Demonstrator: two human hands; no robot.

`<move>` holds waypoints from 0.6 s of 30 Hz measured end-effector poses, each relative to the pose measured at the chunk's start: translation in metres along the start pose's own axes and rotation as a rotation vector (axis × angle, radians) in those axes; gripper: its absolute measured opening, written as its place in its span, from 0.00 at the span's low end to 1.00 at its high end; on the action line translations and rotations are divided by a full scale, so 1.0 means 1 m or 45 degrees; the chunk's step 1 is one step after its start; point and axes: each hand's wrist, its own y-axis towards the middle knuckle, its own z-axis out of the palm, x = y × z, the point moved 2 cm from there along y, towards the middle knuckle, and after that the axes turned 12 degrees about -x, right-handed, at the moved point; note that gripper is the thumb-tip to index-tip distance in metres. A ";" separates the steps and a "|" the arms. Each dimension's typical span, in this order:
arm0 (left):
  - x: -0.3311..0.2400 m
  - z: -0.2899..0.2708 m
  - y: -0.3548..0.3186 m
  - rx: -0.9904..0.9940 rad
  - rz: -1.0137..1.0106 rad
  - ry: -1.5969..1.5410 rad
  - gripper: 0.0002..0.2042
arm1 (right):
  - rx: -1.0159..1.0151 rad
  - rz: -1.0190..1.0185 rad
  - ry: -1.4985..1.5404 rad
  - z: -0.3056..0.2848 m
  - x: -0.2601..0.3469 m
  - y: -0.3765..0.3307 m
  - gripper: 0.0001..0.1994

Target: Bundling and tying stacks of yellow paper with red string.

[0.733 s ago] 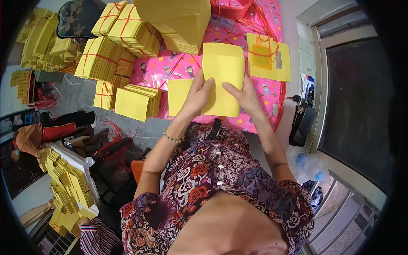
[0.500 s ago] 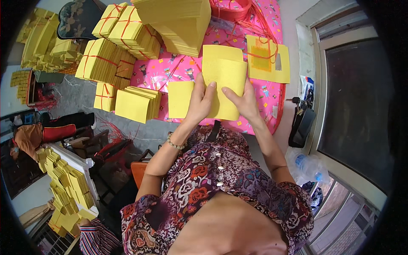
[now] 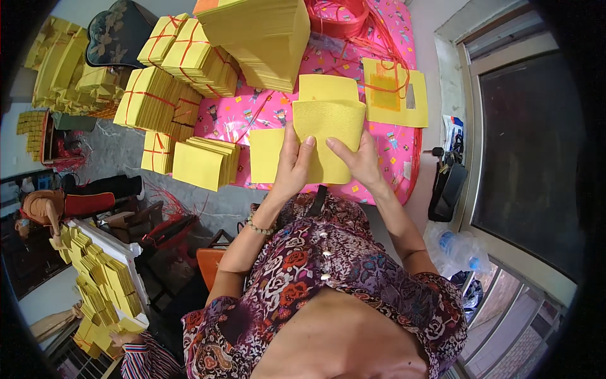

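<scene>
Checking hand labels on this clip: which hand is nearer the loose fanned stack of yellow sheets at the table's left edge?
Left. The left hand lies just right of the fanned stack; the right hand is farther right, both on the folded yellow sheets.

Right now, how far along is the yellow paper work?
Done, it seems: several bundles tied with red string stacked at upper left. In hand: the left hand and right hand hold a bent wad of yellow sheets over the pink cloth. Left: a tall untied stack and loose piles.
</scene>
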 end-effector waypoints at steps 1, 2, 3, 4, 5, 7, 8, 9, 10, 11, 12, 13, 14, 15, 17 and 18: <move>-0.001 0.000 -0.001 0.002 0.001 0.000 0.18 | -0.002 -0.001 0.001 0.000 -0.001 0.000 0.18; -0.001 -0.001 -0.001 0.024 -0.025 0.047 0.19 | -0.003 -0.025 0.006 0.000 -0.002 0.000 0.18; -0.001 -0.002 -0.001 0.046 -0.049 0.094 0.19 | -0.004 -0.049 0.011 0.000 -0.002 0.000 0.17; -0.001 -0.004 0.000 0.046 -0.048 0.094 0.19 | -0.005 -0.050 0.011 0.002 0.000 0.001 0.17; 0.001 -0.006 0.000 0.054 -0.080 0.079 0.20 | -0.029 -0.071 0.057 0.003 0.003 0.002 0.16; 0.000 -0.008 0.001 0.065 -0.109 0.064 0.20 | -0.056 -0.095 0.103 0.003 0.005 0.007 0.15; -0.001 -0.009 0.000 0.062 -0.137 0.025 0.20 | -0.072 -0.093 0.124 0.002 0.004 0.013 0.14; -0.003 -0.010 -0.001 0.060 -0.164 -0.013 0.20 | -0.088 -0.092 0.145 0.000 0.003 0.018 0.12; -0.002 -0.011 -0.002 0.065 -0.161 -0.013 0.20 | -0.107 -0.092 0.166 -0.001 0.002 0.020 0.11; 0.000 -0.013 -0.002 0.044 -0.204 -0.053 0.20 | -0.112 -0.097 0.167 -0.001 0.000 0.020 0.11; 0.001 -0.014 -0.003 0.023 -0.247 -0.093 0.20 | -0.108 -0.073 0.119 -0.002 -0.006 0.020 0.11; -0.001 -0.015 -0.004 0.027 -0.243 -0.094 0.20 | -0.102 -0.049 0.070 -0.003 -0.009 0.021 0.10; -0.003 -0.016 -0.004 0.001 -0.275 -0.098 0.19 | -0.105 -0.054 0.070 -0.004 -0.011 0.021 0.10; -0.004 -0.017 -0.005 -0.025 -0.307 -0.103 0.18 | -0.113 -0.062 0.092 -0.004 -0.011 0.021 0.10; -0.002 -0.019 -0.006 -0.016 -0.312 -0.113 0.19 | -0.126 -0.073 0.115 -0.005 -0.013 0.020 0.10; 0.001 -0.021 -0.007 -0.021 -0.329 -0.108 0.20 | -0.105 -0.056 0.103 -0.005 -0.014 0.020 0.10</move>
